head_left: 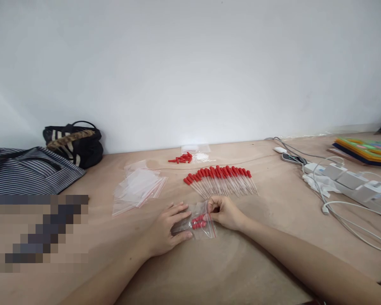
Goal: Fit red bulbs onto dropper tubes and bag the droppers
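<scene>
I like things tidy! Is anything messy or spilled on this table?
Mostly neat. The red-bulbed clear droppers lie in an even row, but a few loose red rubber caps are scattered beside a clear plastic bag near the wall, and the white cables sprawl tangled at the right.

hands [174, 226]: 2 | bags [74, 144]: 2 | droppers [222, 180]: uncountable | phones [291, 159]: 1
</scene>
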